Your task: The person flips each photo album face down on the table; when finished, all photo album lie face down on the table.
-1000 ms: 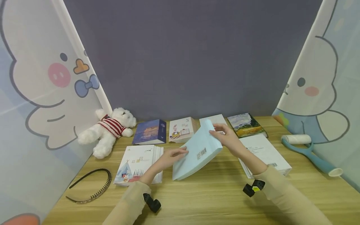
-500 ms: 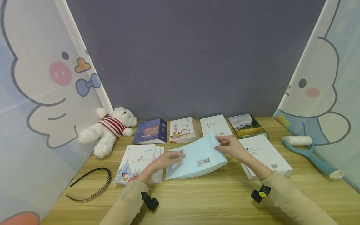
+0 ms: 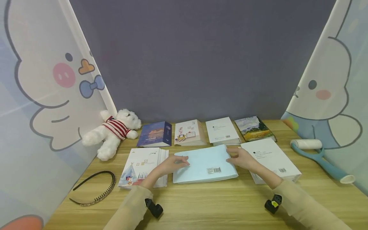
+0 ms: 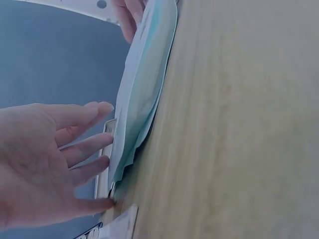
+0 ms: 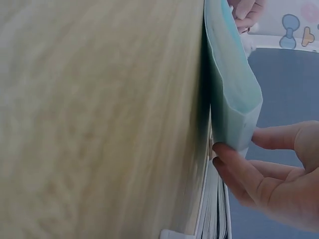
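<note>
A pale blue soft-covered book (image 3: 201, 164) lies almost flat in the middle of the table, a barcode label (image 3: 214, 170) on its upper face. At its right end, the thick folded spine (image 5: 237, 124), my right hand (image 3: 243, 159) pinches it with the thumb on top and fingers beneath. My left hand (image 3: 172, 164) is at the left end, its fingers spread and loosely extended in the left wrist view (image 4: 45, 164). Those fingertips come up to the book's edge; whether they press on it is unclear.
Left of the book lies a white tent-print book (image 3: 141, 166), with a hairband (image 3: 110, 188) and a teddy bear (image 3: 115, 131) farther left. Several books, including a navy one (image 3: 152, 134), line the back. White books (image 3: 270, 156) and a blue-handled lint roller (image 3: 323, 159) sit on the right.
The book has come down from a tilted, raised position to nearly flat on the table. My right hand has lowered with its right end; the left hand has stayed near the left end.
</note>
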The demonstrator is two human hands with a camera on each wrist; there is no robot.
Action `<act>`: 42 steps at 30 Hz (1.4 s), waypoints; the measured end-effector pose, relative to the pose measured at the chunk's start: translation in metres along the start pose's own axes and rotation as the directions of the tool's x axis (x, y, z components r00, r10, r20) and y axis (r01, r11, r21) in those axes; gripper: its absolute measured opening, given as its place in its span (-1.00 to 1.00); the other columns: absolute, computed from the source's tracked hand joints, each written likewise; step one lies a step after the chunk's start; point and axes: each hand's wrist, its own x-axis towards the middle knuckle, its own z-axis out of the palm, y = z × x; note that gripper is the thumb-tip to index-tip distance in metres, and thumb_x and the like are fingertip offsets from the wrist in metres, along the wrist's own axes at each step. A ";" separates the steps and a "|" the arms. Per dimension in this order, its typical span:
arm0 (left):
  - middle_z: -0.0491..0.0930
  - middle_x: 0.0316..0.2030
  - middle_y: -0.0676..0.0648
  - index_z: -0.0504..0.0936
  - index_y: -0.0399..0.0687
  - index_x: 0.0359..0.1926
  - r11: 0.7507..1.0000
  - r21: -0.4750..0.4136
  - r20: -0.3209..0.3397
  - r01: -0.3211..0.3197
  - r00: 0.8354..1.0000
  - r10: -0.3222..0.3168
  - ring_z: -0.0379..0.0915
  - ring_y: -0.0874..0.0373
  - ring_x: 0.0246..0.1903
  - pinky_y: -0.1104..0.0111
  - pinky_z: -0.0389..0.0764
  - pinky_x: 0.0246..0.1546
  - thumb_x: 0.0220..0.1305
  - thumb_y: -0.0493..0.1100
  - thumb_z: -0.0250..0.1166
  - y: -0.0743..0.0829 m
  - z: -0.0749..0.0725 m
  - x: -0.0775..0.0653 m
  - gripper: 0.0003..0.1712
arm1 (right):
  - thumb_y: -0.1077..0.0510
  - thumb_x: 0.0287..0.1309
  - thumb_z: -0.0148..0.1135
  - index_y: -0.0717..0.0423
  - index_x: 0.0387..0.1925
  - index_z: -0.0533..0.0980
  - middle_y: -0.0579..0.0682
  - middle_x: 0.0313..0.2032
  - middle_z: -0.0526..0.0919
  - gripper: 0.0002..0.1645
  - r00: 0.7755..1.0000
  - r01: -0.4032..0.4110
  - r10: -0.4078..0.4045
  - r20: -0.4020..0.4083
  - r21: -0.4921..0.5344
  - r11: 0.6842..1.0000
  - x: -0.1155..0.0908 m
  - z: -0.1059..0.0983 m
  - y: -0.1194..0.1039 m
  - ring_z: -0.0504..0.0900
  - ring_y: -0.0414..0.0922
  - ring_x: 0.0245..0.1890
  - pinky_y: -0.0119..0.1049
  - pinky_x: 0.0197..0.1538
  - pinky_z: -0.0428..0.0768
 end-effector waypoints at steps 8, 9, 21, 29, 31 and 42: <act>0.31 0.31 -0.15 0.63 -0.08 -0.05 0.999 0.040 0.070 -0.036 0.997 0.033 0.05 -0.12 0.38 -0.04 0.09 0.36 0.25 -0.27 0.22 -0.004 -0.001 -0.002 -0.76 | 0.13 0.14 0.26 0.45 0.19 0.35 0.37 0.18 0.41 -0.34 0.998 -0.004 0.014 0.066 -0.136 0.991 0.000 0.004 0.003 0.47 0.26 0.11 0.03 0.06 0.54; 0.30 0.31 -0.14 0.62 -0.09 -0.01 0.998 0.042 0.084 -0.041 0.996 0.037 0.03 -0.12 0.38 -0.04 0.06 0.37 0.24 -0.29 0.23 -0.005 -0.001 -0.002 -0.72 | 0.12 0.14 0.27 0.44 0.19 0.35 0.37 0.18 0.41 -0.33 0.997 -0.006 0.016 0.071 -0.141 0.990 0.000 0.004 0.003 0.46 0.26 0.12 0.04 0.09 0.52; 0.19 0.37 -0.09 0.57 -0.09 0.06 0.995 0.081 0.149 -0.051 0.988 0.039 -0.06 -0.07 0.41 0.03 0.03 0.40 0.27 -0.29 0.20 -0.004 -0.004 0.014 -0.67 | 0.13 0.16 0.24 0.50 0.22 0.28 0.40 0.15 0.42 -0.29 0.994 -0.023 0.044 0.100 -0.203 0.979 0.009 0.000 0.003 0.45 0.21 0.10 -0.02 0.00 0.54; 0.15 0.39 -0.05 0.56 -0.06 0.09 0.999 0.042 0.152 -0.012 0.988 0.006 -0.12 -0.04 0.43 0.03 0.04 0.40 0.29 -0.29 0.17 -0.006 -0.006 0.018 -0.66 | 0.13 0.16 0.24 0.51 0.22 0.27 0.41 0.15 0.41 -0.28 0.993 -0.013 0.043 0.108 -0.267 0.963 0.013 0.002 0.001 0.40 0.28 0.15 0.05 0.07 0.51; 0.14 0.40 -0.05 0.55 -0.05 0.10 0.999 0.036 0.152 -0.011 0.988 0.005 -0.13 -0.04 0.43 0.03 0.02 0.40 0.30 -0.29 0.16 -0.007 -0.006 0.019 -0.65 | 0.13 0.17 0.24 0.52 0.21 0.27 0.42 0.14 0.42 -0.29 0.993 -0.006 0.037 0.108 -0.272 0.962 0.013 0.001 -0.001 0.44 0.25 0.12 0.02 0.04 0.52; 0.25 0.35 -0.11 0.50 -0.07 0.16 0.997 0.072 0.101 -0.040 0.994 0.033 0.03 -0.09 0.39 0.00 0.16 0.35 0.31 -0.20 0.18 -0.006 -0.005 0.012 -0.60 | 0.12 0.20 0.19 0.51 0.13 0.37 0.41 0.11 0.46 -0.39 0.997 0.017 0.006 0.077 -0.287 0.958 0.013 0.001 -0.006 0.51 0.24 0.04 0.02 0.03 0.54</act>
